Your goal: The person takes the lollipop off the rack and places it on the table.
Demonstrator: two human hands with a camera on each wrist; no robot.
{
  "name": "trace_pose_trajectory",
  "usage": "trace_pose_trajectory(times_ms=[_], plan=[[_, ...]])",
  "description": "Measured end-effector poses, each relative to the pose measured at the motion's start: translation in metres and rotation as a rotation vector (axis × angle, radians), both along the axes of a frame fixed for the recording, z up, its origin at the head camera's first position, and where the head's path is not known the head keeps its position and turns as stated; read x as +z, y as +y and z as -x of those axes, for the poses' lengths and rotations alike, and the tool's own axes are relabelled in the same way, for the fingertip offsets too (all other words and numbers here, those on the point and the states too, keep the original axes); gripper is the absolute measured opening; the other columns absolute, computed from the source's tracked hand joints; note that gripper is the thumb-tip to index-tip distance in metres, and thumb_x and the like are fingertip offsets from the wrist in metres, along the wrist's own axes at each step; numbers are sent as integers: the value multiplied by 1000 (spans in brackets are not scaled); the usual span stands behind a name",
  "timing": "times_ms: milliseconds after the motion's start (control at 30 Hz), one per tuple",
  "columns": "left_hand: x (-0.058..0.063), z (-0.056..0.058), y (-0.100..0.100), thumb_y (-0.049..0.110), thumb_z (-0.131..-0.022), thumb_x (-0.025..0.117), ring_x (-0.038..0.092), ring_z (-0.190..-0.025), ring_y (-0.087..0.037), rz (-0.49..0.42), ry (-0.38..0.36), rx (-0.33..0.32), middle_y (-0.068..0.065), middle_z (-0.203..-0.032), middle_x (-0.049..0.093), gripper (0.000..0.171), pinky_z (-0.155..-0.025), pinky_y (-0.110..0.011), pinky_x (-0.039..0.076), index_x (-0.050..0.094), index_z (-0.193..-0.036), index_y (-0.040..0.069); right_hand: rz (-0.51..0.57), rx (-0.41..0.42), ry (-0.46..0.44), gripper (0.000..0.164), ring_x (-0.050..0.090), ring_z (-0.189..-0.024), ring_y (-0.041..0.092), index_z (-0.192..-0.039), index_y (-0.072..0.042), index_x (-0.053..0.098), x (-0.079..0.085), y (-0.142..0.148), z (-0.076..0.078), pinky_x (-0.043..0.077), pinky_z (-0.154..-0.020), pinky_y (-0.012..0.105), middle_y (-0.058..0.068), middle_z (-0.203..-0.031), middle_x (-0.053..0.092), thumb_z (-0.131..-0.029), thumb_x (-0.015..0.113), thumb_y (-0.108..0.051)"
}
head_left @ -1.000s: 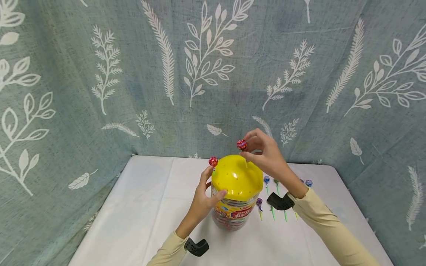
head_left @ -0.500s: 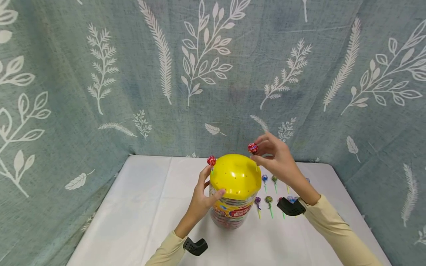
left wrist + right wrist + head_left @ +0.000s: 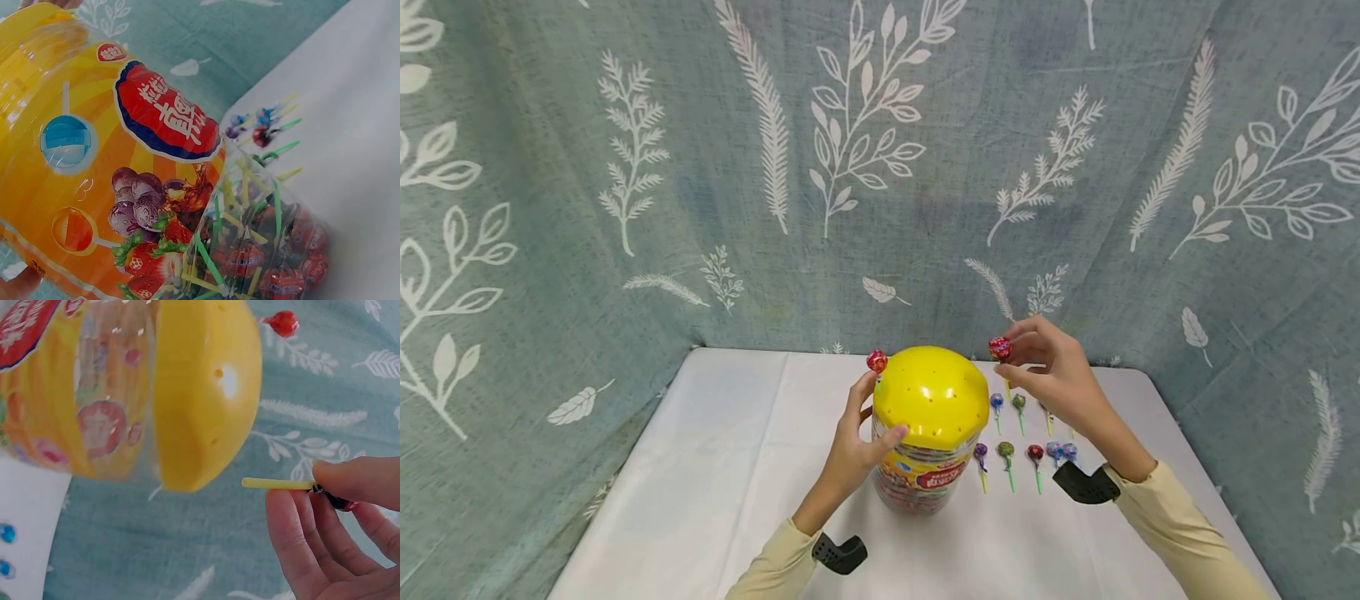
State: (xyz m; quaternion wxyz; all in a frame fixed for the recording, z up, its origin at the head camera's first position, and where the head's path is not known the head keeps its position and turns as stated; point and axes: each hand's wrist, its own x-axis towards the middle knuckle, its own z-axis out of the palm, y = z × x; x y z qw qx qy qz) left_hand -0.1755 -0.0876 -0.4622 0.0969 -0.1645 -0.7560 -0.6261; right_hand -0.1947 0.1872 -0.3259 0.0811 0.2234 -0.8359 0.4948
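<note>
A clear plastic jar [image 3: 917, 483] with a yellow and orange fruit label stands on the table, several lollipops visible inside it. Its domed yellow lid [image 3: 936, 392] is dotted with small holes. My left hand [image 3: 852, 454] grips the jar's left side at the lid, thumb over the lid's front edge. Near those fingertips, a red-wrapped lollipop [image 3: 877, 361] stands at the lid's left edge. My right hand [image 3: 1060, 379] pinches another red lollipop [image 3: 1000, 348] between thumb and fingers, to the right of the lid. Its yellow stick [image 3: 278, 484] points down, apart from the lid.
Several lollipops lie in rows on the white tablecloth [image 3: 760, 500] right of the jar, among them a blue one [image 3: 996, 401], a purple one [image 3: 981, 451] and a dark red one [image 3: 1035, 452]. A patterned green curtain [image 3: 820, 275] hangs behind.
My right hand has moved right and slightly down with its lollipop, from over the lid to beside it. My left hand keeps its grip on the jar.
</note>
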Motion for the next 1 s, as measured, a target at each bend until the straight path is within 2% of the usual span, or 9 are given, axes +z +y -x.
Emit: trace_pose_trajectory(times_ms=[233, 400, 500, 833, 1000], plan=[[5, -1, -2, 28, -84, 66, 24, -139, -27, 9, -20, 1, -6, -153, 24, 80, -106, -53, 30, 21, -149, 18, -14, -35, -25, 38, 65, -79, 20, -115, -8, 53, -10, 18, -3, 56, -63, 32, 10, -95, 66, -83, 72, -8], [25, -11, 0, 26, -85, 65, 24, -138, -30, 15, -31, -3, -12, -152, 24, 78, -106, -54, 29, 22, -148, 9, -22, -64, -38, 37, 65, -78, 19, -114, -7, 53, -19, 31, -5, 55, -61, 30, 12, -94, 66, -83, 72, -8], [35, -17, 1, 27, -85, 65, 25, -138, -30, 16, -27, -5, -13, -151, 26, 77, -106, -55, 29, 23, -147, 6, -33, -90, -58, 36, 65, -79, 17, -113, -7, 53, -25, 40, -6, 55, -61, 29, 14, -94, 65, -83, 73, -10], [37, -18, 2, 27, -84, 66, 24, -138, -32, -5, -35, -14, -14, -152, 24, 80, -106, -55, 29, 22, -148, 7, -93, -159, -91, 34, 65, -78, 12, -113, -9, 52, -44, 70, -6, 55, -62, 30, 10, -96, 66, -85, 71, -14], [37, -18, 3, 27, -85, 65, 24, -138, -31, 4, -40, -11, -14, -152, 25, 79, -106, -54, 29, 22, -147, 7, -92, -177, -96, 36, 66, -75, 20, -113, -4, 52, -54, 83, -7, 55, -60, 30, 14, -95, 66, -84, 72, -10]])
